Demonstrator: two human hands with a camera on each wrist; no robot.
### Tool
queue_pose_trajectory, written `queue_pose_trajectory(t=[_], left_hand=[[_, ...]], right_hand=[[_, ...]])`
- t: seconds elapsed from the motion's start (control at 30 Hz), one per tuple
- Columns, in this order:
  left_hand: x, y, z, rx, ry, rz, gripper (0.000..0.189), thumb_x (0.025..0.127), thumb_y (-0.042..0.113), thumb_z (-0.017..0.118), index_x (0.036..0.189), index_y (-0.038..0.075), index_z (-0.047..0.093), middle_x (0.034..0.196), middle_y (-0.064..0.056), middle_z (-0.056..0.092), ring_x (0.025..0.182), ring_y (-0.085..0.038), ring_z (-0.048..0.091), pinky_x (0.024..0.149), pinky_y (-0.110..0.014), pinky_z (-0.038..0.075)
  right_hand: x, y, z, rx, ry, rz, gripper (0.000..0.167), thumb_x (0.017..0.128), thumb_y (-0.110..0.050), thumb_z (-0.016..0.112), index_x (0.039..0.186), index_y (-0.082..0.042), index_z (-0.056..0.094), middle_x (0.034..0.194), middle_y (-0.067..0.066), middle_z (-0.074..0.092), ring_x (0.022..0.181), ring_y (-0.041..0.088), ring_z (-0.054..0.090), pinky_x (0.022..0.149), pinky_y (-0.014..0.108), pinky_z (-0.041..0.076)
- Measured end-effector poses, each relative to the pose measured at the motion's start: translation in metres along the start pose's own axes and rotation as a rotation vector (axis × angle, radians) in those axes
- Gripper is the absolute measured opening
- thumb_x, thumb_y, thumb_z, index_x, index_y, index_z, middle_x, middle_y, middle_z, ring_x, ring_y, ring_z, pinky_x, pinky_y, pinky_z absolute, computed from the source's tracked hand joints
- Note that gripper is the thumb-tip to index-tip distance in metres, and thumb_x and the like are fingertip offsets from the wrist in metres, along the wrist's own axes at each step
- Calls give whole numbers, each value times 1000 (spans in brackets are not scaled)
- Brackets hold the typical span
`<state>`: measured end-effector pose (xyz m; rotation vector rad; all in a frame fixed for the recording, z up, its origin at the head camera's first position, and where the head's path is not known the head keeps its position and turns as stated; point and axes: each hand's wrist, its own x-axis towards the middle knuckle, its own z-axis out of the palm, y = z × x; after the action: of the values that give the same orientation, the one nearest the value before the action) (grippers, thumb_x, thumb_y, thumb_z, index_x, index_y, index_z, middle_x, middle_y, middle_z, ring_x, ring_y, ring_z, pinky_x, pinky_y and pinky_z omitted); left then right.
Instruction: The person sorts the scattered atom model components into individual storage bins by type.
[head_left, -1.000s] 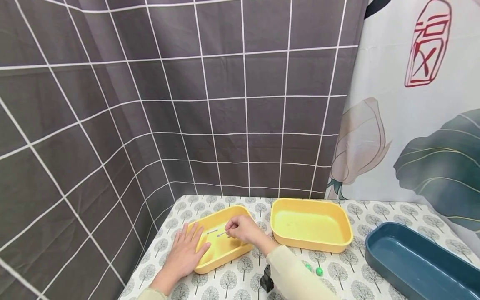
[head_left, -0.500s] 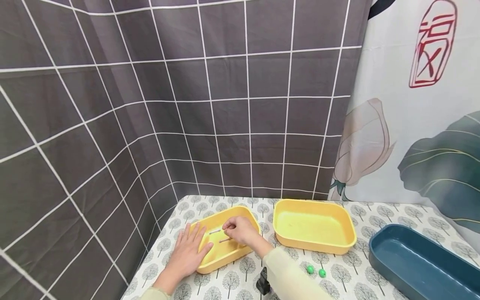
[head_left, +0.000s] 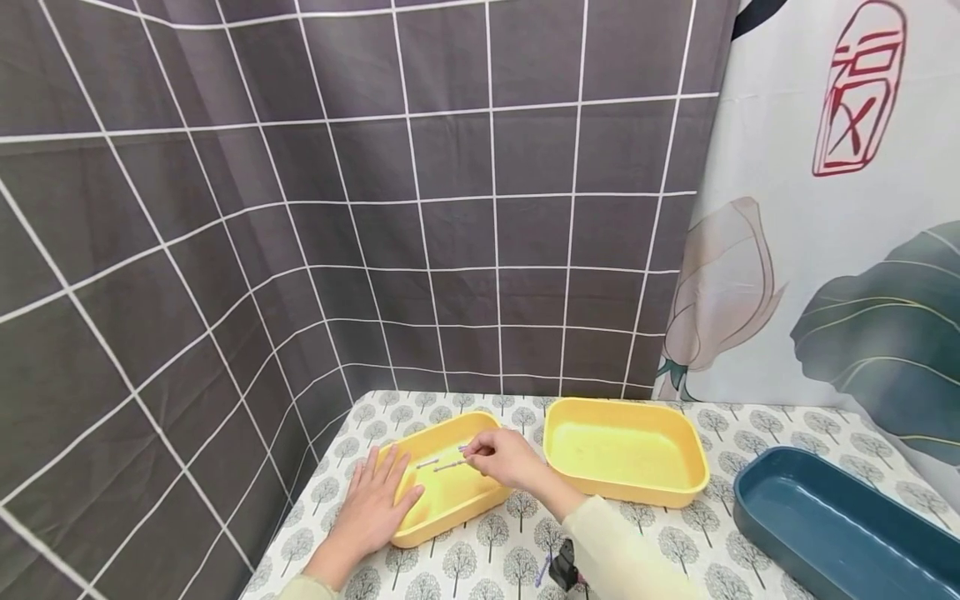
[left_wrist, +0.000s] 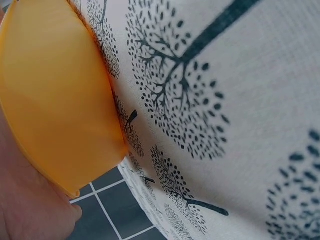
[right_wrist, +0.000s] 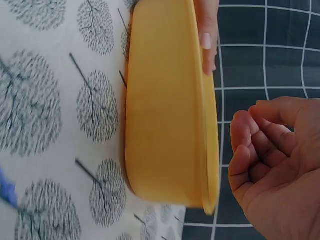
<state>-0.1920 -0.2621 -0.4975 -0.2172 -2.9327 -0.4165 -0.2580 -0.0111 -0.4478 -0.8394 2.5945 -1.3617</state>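
Spread over the left end of the near yellow tray [head_left: 438, 533] is my left hand [head_left: 375, 500], its fingers straight across the rim. In the left wrist view part of that hand [left_wrist: 35, 200] shows beside the tray's outer wall [left_wrist: 60, 90]. My right hand [head_left: 506, 458] is over the tray's right side, thumb and forefinger pinched together; a small purple tip [head_left: 462, 449] shows at them. Two thin pale-purple sticks, one stick [head_left: 427, 462] and a longer-looking stick [head_left: 448, 466], lie side by side left of the fingertips. In the right wrist view the right hand [right_wrist: 275, 160] has curled fingers.
A second yellow tray [head_left: 626, 492] stands to the right, and a dark blue tray [head_left: 832, 533] farther right. Near the right sleeve [head_left: 618, 546] are a black object [head_left: 562, 567] and a purple stick [head_left: 543, 572] on the tree-print cloth [head_left: 491, 533].
My right hand and forearm have shifted right, and the sleeve now hides the two green balls. A purple stick shows by the black object. The left hand has stayed on the tray.
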Motion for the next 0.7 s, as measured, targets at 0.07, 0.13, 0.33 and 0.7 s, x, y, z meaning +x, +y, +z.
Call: queue_pose_trajectory(t=[0.07,0.13,0.33,0.7], left_hand=[[-1,0,1,-11,23,14,68,104,52,46,154,7,42,165,-16,27,153,-45,12,122,-64,10],[-1,-1,2,-21,45,24,67,103,51,48,152,6,44,164,-18,29,152,-47,14,120,-66,12],[1,0,-2,-1,5,-7,65,104,49,48,155,9,40,166,-14,24,154,-43,9,122,-63,9],[1,2,-4,8,-19,-13,66,104,51,46,156,10,39,166,-15,24,154,-43,8,123,-62,8]], right_hand=[[-5,1,-7,3,-5,-13,8,91,-11,70,94,-6,76,78,-5,69,66,5,58,59,21,50],[-10,5,-12,7,-8,-14,7,91,-11,70,94,-8,75,78,-6,69,67,5,59,59,21,51],[-27,13,-27,15,-15,-29,11,90,-12,71,97,-5,75,81,-5,68,74,9,60,67,20,52],[-56,26,-43,55,-93,-19,14,91,-14,73,102,-6,75,86,-6,66,76,7,56,68,18,50]])
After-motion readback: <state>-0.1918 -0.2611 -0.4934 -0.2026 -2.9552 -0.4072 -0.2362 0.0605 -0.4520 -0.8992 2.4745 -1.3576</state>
